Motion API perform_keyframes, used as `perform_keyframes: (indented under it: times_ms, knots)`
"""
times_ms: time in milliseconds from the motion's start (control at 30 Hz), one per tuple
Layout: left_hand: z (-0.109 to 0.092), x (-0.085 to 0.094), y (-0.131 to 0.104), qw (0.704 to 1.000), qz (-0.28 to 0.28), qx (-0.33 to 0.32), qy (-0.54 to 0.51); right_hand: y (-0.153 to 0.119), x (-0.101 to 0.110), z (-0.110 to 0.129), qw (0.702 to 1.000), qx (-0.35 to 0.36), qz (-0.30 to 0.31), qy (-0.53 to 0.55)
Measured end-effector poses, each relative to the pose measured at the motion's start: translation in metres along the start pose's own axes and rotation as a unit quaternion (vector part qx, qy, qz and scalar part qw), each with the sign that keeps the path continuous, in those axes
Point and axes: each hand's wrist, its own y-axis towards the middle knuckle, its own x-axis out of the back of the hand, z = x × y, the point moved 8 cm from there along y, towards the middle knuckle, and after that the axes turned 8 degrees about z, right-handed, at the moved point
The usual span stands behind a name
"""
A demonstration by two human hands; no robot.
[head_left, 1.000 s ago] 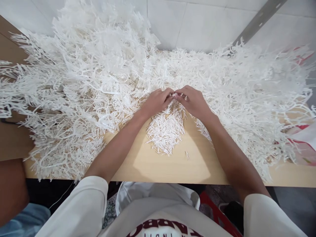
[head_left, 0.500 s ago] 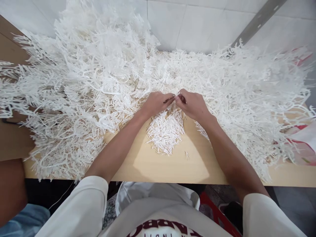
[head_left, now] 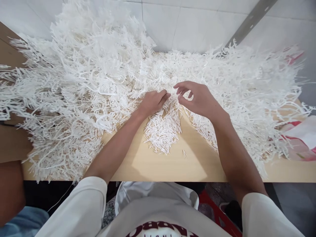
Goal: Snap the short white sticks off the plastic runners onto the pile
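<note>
My left hand [head_left: 155, 100] is closed above the far edge of a small pile of short white sticks [head_left: 163, 133]; its thumb and fingers are pressed together, and what they hold, if anything, is hidden. To its right, my right hand [head_left: 196, 98] hovers with curled fingers held apart from the thumb, nothing visible between them. Both hands are nearest to a large heap of white branching, plastic-looking strands [head_left: 98, 72], which spreads behind them and to both sides. A few loose sticks [head_left: 184, 153] lie right of the small pile.
The strands cover much of a light wooden table [head_left: 153, 168]. A tiled wall [head_left: 197, 26] stands behind it, with a grey metal bar [head_left: 251, 23] at an angle. A red and white bag [head_left: 300, 141] sits at the right. At the lower left another person's limb [head_left: 11, 194] shows.
My hands were together, pinching at fingertip height over the small pile. Now the right hand has opened and moved away to the right, while the left stays closed near the same place.
</note>
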Motion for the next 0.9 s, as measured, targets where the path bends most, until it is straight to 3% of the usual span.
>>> perform_keyframes:
  times_ms: [167, 400, 467, 567, 667, 767, 833, 900]
  knots:
    - [-0.008, -0.006, -0.003, 0.996, 0.015, -0.041, 0.073, 0.007, -0.021, -0.014, 0.999, -0.011, 0.047, -0.014]
    - [-0.009, -0.005, -0.002, 0.994, 0.011, -0.040, 0.105, 0.008, -0.028, -0.013, 0.978, -0.015, 0.054, -0.202]
    - [-0.006, -0.007, -0.001, 0.994, 0.028, -0.034, 0.101, 0.005, -0.033, 0.000, 0.975, 0.022, 0.091, -0.202]
    - [0.008, -0.008, 0.002, 0.997, 0.048, 0.025, 0.053, -0.004, -0.038, 0.039, 0.975, 0.118, 0.141, -0.126]
    - [0.013, -0.002, 0.002, 0.997, 0.037, 0.056, -0.034, -0.008, -0.026, 0.062, 0.981, 0.152, 0.087, -0.080]
    - [0.010, 0.003, 0.000, 0.990, 0.024, 0.042, -0.133, -0.004, -0.009, 0.039, 0.995, 0.078, -0.004, -0.066]
    - [0.011, 0.007, -0.001, 0.981, 0.005, 0.042, -0.190, 0.000, -0.004, 0.007, 0.998, 0.006, -0.018, -0.063]
    - [0.012, 0.010, -0.001, 0.973, -0.015, 0.041, -0.226, 0.002, -0.007, -0.023, 0.997, -0.049, 0.011, -0.063]
